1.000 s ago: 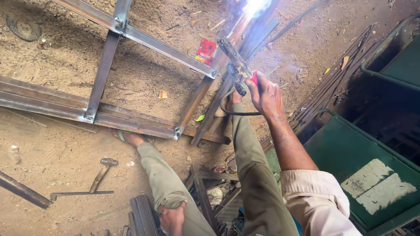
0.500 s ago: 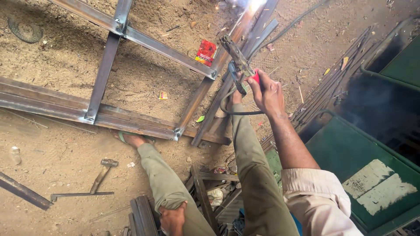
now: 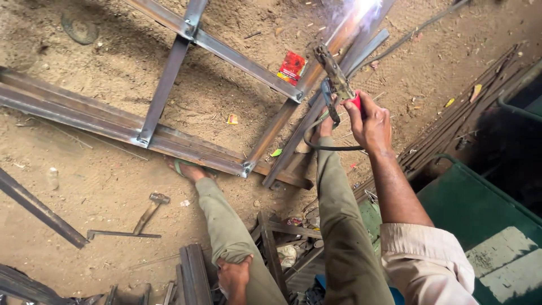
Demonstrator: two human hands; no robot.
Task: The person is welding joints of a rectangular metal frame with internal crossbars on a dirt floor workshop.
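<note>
Nearest the camera, at about six o'clock, the person's left hand [image 3: 234,277] lies on the left thigh, fingers curled loosely over the olive trouser cloth; it holds nothing and only rests there. Around it lie short metal offcuts [image 3: 192,271] on the dirt, and at about eight o'clock a hammer [image 3: 150,210] lies by a thin bent bar [image 3: 121,234], both well apart from either hand.

Farther out, toward one o'clock, the right hand [image 3: 370,121] is closed tight around the red grip of a welding electrode holder [image 3: 337,85], with a black cable [image 3: 324,144] looping down from it past the right knee. The holder points up and away to the top edge of the view, where a bright white arc [image 3: 364,7] flares on the steel frame [image 3: 237,53] at about twelve o'clock.

As for progress, the frame looks largely put together: flat bars cross the long rails [image 3: 84,116] on the ground, and the joints at ten and at the centre appear already joined, though whether they are fully welded cannot be told from this height. The joint under the arc seems to be the one in hand, so at least that seam is unfinished. A sandalled left foot [image 3: 189,169] presses against the near rail, and a small red packet [image 3: 292,68] lies on the sand inside the frame.
</note>
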